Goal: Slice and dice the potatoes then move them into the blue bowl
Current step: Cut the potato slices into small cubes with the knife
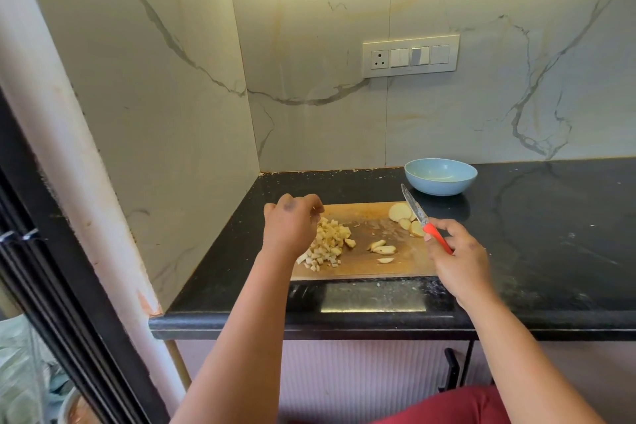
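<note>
The black bench [537,217] carried everything, with a marble wall [344,113] rising behind it. A wooden cutting board [364,263] lay near its front edge. The blue bowl [441,176] stood behind the board's far right corner, apart from it. Your left hand [290,229] hovered over the board's left end with fingers loosely curled, its grip slack and holding nothing. Your right hand [457,256] kept its grip clamped on the knife [425,218] by the red handle, blade pointing away over the potato slices [406,218] at the board's far right. A heap of diced potato [330,244] lay under your left hand. A few wedges [380,248] sat mid-board.
</note>
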Tool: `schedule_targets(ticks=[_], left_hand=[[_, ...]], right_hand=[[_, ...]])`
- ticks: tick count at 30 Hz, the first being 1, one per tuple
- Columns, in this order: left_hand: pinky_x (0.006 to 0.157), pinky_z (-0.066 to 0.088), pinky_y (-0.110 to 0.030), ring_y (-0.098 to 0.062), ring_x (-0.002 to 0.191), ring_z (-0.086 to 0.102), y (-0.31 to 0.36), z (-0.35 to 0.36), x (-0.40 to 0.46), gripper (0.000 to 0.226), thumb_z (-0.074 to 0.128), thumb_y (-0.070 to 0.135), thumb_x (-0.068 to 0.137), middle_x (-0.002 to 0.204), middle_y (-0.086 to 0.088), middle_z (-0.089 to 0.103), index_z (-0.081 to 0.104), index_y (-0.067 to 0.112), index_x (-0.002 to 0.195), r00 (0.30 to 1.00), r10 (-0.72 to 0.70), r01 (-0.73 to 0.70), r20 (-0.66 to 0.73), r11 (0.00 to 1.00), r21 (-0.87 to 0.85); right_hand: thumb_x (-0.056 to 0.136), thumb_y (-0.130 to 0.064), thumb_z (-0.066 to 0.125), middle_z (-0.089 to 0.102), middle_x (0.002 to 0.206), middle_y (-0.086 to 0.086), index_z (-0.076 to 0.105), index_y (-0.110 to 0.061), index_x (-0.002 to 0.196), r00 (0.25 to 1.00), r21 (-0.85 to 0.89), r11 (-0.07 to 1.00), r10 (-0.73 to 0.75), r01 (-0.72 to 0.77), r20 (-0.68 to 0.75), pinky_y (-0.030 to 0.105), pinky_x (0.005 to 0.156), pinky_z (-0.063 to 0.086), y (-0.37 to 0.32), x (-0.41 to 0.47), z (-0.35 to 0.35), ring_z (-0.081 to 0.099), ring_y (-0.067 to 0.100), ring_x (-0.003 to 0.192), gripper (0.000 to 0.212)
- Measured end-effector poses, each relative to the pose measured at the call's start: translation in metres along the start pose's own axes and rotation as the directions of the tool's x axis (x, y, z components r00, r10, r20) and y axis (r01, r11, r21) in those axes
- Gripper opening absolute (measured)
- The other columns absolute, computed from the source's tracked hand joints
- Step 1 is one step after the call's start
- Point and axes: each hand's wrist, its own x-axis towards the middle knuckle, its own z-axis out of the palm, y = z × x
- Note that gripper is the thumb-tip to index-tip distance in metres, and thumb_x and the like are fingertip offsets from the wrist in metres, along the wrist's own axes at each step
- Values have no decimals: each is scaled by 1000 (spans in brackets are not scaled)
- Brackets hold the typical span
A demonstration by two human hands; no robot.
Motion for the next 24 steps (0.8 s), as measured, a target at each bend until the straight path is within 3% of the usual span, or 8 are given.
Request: schedule_targets(ticks=[4,9,12,16,20,24], left_hand=[[90,33,-38,-19,108,48,2,2,2,24,49,16,99,110,7,63,63,27,114,999,-18,21,-42,998,67],[98,33,-40,-23,113,47,29,7,-3,59,38,-4,90,114,3,61,38,23,142,997,-55,53,-47,997,-51],[96,40,-32,-20,117,50,48,15,-7,34,49,15,99,124,1,61,53,20,132,990,103,-89,93,985,-146],[105,40,-34,-21,127,48,71,38,-20,49,62,36,94,140,-1,50,50,22,139,886,228,-164,403,969,-187],[104,41,-38,-26,126,45,77,60,-19,39,53,36,98,130,-6,57,55,16,132,918,184,-159,352,982,-99],[104,41,-36,-24,123,48,72,66,-14,35,56,35,97,128,-3,59,62,17,126,940,185,-136,288,974,-184]], right_hand=[[96,-27,56,65,90,-7,61,-29,114,1000,-5,1000,7,-7,-1,24,61,45,-2,-1,-1,59,10,81,19],[96,-27,56,65,88,-6,62,-29,115,1000,5,1000,15,-15,1,21,57,42,-3,-2,-1,59,8,77,20],[97,-28,55,65,88,-5,61,-30,114,1000,5,1000,19,-19,7,19,56,41,-4,-2,-2,59,9,76,19],[96,-28,55,66,91,-4,61,-31,114,1000,1,1000,23,-23,6,18,56,41,-4,-3,-3,60,8,77,19],[96,-29,55,65,92,-6,61,-31,117,1000,-12,1000,28,-28,6,17,56,40,-4,-2,-3,59,7,77,21],[96,-29,55,65,88,-7,61,-31,116,1000,-9,1000,23,-23,6,17,55,40,-4,-3,-3,59,9,74,20]])
